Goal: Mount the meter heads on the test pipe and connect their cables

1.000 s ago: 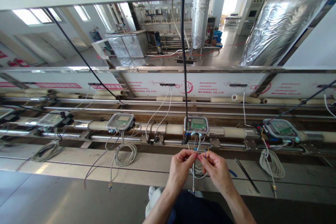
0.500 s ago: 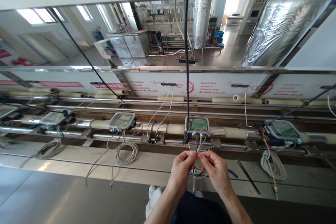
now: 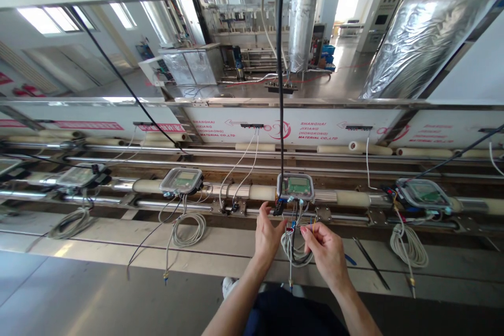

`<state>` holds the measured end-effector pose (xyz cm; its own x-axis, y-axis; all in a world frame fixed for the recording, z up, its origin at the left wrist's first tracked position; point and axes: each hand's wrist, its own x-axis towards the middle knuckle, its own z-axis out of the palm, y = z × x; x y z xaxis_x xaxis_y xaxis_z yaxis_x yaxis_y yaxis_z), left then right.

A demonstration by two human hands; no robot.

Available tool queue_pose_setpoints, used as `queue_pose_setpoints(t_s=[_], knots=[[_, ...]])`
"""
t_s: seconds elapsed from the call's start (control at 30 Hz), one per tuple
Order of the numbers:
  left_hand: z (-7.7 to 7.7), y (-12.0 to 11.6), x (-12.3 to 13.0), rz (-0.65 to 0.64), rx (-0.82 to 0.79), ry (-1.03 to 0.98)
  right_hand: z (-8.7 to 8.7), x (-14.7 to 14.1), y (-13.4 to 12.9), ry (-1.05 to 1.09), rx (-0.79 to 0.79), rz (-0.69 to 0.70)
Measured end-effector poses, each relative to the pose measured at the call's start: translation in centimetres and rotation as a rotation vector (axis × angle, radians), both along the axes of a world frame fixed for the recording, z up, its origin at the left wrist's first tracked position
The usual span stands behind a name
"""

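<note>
My left hand (image 3: 266, 235) is open, thumb and fingers apart, holding nothing. Its fingertips are close to a small black connector (image 3: 278, 208) hanging below the clear-lidded meter box (image 3: 296, 187). To its right, my right hand (image 3: 326, 250) is closed in a pinch on a thin yellow wire (image 3: 314, 226), whose end stands up above the fingers. Between the two hands, cables hang from the box, with a blue piece (image 3: 293, 224) on them. A coil of grey and black cable (image 3: 286, 244) lies below, partly hidden behind my right hand.
Similar meter boxes stand along the pipe, one to the left (image 3: 181, 181) and one to the right (image 3: 423, 192), with coiled cables. A dark thin rod (image 3: 372, 263) and a blue strip (image 3: 350, 260) lie on the metal ledge (image 3: 232, 252). A black cable (image 3: 281, 73) hangs in front.
My hands, together at the wires before, are now apart. My left hand has opened and moved up and left towards the black connector; my right hand stays pinched, slightly further right.
</note>
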<state>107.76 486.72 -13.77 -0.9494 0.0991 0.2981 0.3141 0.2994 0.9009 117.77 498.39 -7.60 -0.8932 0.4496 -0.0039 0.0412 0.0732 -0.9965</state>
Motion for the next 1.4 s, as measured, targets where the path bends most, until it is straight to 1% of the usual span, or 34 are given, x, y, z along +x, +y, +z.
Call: queue_pose_setpoints(t_s=[0.07,0.13,0.27,0.37,0.47,0.53,0.67,0.77,0.9,1.0,1.17,1.4], knots=[[-0.7,-0.1,-0.8,-0.035,-0.054,0.008,0.0,0.0,-0.1,-0.002,-0.006,0.004],[-1.0,-0.4,-1.1,-0.054,-0.079,-0.013,0.0,0.0,-0.2,-0.003,-0.012,0.005],[-0.9,-1.6,-0.4,-0.138,-0.055,-0.082,-0.2,0.1,-0.2,-0.009,0.015,0.003],[-0.4,-2.5,0.9,-0.234,0.043,-0.142,-0.6,0.0,-0.2,-0.01,0.127,-0.012],[0.5,-3.1,2.3,-0.275,0.143,-0.216,-1.2,-0.3,-0.4,0.05,0.242,-0.026],[1.1,-3.1,3.1,-0.299,0.219,-0.292,-1.6,-0.5,-0.6,0.088,0.244,-0.002],[2.5,-2.9,4.2,-0.356,0.44,-0.417,-1.9,-0.6,-1.0,0.036,0.142,0.066],[3.7,-2.7,4.8,-0.365,0.551,-0.48,-1.5,-0.4,-1.5,0.001,0.077,0.088],[4.8,-2.4,5.2,-0.361,0.642,-0.532,-0.8,-0.3,-1.9,0.022,0.092,0.082],[5.3,-2.1,5.1,-0.365,0.64,-0.525,-0.4,-0.4,-2.0,0.049,0.105,0.077],[5.5,-1.8,5.0,-0.348,0.622,-0.51,0.1,-0.5,-1.9,0.079,0.148,0.096],[6.0,-1.7,5.1,-0.324,0.634,-0.513,1.4,-0.4,-2.0,0.06,0.237,0.111]])
